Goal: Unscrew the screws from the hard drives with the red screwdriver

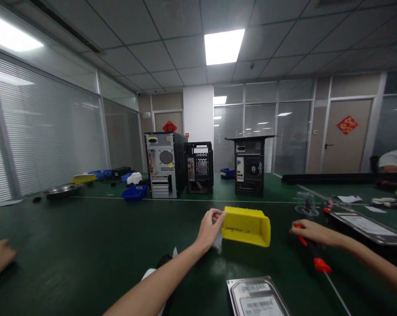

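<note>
My left hand (209,229) is closed on the left end of a yellow plastic bin (246,226), which is tipped so its inside faces me. Some dark marks show on the bin's inner wall. Over on the right, my right hand (312,232) is wrapped round a screwdriver (322,264) with a red and black handle, its shaft pointing down toward me. A hard drive (258,298) lies on the green table between my forearms, label side up, cut off by the lower edge. Under my left forearm a white and black object (149,274) is mostly hidden.
Three computer cases, one silver-backed (165,162), one open black (199,169) and one black (249,166), stand at the back. A blue bin (135,192) and metal dish (63,189) sit left. Another drive (369,226) and clear cup (306,202) lie right. Another person's hand (0,256) rests far left.
</note>
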`<state>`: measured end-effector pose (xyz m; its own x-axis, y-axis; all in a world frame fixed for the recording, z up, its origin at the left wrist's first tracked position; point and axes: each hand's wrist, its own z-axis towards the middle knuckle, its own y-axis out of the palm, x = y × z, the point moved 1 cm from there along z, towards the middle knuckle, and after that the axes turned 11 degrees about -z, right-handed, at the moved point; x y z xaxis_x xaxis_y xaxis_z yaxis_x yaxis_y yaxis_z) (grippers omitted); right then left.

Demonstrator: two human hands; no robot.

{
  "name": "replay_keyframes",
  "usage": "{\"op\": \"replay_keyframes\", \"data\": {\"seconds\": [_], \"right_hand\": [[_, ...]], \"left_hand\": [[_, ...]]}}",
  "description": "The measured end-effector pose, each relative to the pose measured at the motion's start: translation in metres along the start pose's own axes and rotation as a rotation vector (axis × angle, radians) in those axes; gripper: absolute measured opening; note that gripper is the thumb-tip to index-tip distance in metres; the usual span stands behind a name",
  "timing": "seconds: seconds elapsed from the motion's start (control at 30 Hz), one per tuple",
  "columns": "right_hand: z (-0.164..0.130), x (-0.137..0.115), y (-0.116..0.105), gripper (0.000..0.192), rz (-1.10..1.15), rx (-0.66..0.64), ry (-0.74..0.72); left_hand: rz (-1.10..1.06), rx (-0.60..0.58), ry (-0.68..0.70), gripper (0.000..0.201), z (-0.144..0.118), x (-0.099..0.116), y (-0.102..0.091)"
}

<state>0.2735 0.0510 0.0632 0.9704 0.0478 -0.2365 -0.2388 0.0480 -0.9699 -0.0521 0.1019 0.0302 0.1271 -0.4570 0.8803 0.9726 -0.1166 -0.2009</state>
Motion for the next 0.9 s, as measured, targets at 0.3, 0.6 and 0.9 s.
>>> {"op": "replay_keyframes", "data": {"seconds": [0.3,0.6,0.9], "right_hand": [[0.009,-0.013,0.032,0.029,-0.045,-0.192,0.051],[-0.002,-0.014,0.039,0.030,-0.194,-0.068,0.018],[-0.022,-0.078,0.021,0.023,-0.294,0.009,-0.260]], "left_hand": [[0.080,-0.059,-0.013,0.026,0.000,-0.014,0.001],[0.081,-0.098,-0.015,0.026,0.002,-0.019,0.002],[0.092,-0.137,0.003,0.027,0.004,-0.026,0.004]]}}
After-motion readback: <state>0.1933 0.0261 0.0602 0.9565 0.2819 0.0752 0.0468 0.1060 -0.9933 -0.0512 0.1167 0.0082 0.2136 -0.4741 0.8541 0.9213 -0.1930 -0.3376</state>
